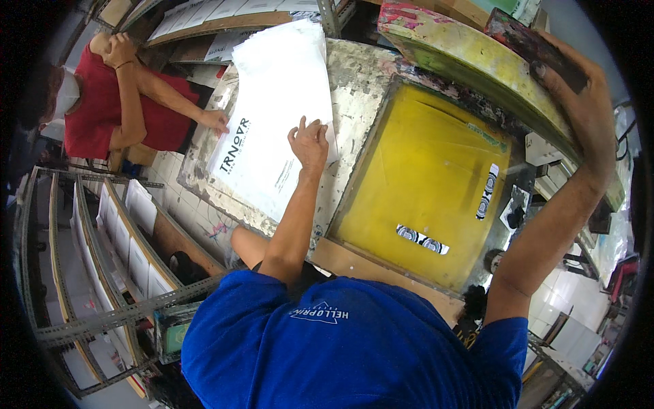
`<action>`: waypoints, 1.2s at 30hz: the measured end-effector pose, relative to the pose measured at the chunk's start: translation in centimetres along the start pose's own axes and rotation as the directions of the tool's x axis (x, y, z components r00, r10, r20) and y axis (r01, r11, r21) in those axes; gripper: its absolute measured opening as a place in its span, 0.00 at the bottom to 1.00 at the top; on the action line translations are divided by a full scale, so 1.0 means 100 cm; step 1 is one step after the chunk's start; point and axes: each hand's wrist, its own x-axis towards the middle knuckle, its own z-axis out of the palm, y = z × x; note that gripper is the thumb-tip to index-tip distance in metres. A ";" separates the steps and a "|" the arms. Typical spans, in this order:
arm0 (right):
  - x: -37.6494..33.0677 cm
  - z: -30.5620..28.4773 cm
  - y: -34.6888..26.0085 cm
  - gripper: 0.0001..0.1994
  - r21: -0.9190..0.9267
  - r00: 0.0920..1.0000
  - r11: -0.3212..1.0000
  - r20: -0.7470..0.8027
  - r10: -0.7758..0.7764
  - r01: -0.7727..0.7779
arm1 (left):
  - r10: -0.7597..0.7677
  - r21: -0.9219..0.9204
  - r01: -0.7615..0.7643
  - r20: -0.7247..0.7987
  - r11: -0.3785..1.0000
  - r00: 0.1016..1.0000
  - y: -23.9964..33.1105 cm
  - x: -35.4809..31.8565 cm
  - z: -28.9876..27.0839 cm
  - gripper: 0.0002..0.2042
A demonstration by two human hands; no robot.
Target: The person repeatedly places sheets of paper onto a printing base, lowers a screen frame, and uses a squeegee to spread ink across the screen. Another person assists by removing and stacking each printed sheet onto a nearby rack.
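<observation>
My left hand (pixel 310 143) rests with fingers apart on the right side of a stack of white sheets (pixel 279 88). Bold dark print shows on the nearest part of the top sheet. At the upper right, my right hand (pixel 579 82) is wrapped round a dark, ink-stained block (pixel 528 44) at the end of a raised, tilted frame (pixel 470 58) smeared yellow and pink. Below that frame lies a flat yellow panel (pixel 415 184) with dark edges. Two black-and-white patterned strips (pixel 422 239) are stuck on it.
A co-worker in a red shirt (pixel 95 102) stands at the left, one hand (pixel 214 121) at the sheets' left edge. The paint-marked table (pixel 354 75) holds the stack. Metal racks (pixel 102 320) with white sheets on boards stand at the lower left; more shelves (pixel 225 20) are behind.
</observation>
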 end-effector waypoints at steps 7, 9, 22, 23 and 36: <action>-0.007 -0.003 0.012 0.23 -0.051 0.998 0.998 -0.051 -0.027 0.025 | 0.310 -0.475 -0.020 0.540 0.880 0.782 0.089 -0.024 -0.043 0.14; -0.010 0.000 -0.001 0.23 -0.036 0.999 0.999 -0.042 0.027 -0.028 | 0.258 -0.217 -0.155 0.611 0.964 0.748 0.097 -0.041 -0.049 0.24; -0.014 0.008 -0.064 0.20 -0.334 0.971 0.929 -0.117 -0.208 0.159 | 0.658 -0.386 -0.567 0.624 0.728 0.420 0.199 -0.091 0.079 0.35; -0.014 0.007 -0.066 0.20 -0.315 0.971 0.933 -0.104 -0.216 0.174 | 0.674 -0.411 -0.566 0.623 0.714 0.397 0.208 -0.096 0.084 0.35; -0.013 0.011 -0.054 0.20 -0.238 0.980 0.969 -0.167 -0.107 0.066 | 0.731 -0.502 -0.553 0.592 0.664 0.341 0.229 -0.136 0.068 0.34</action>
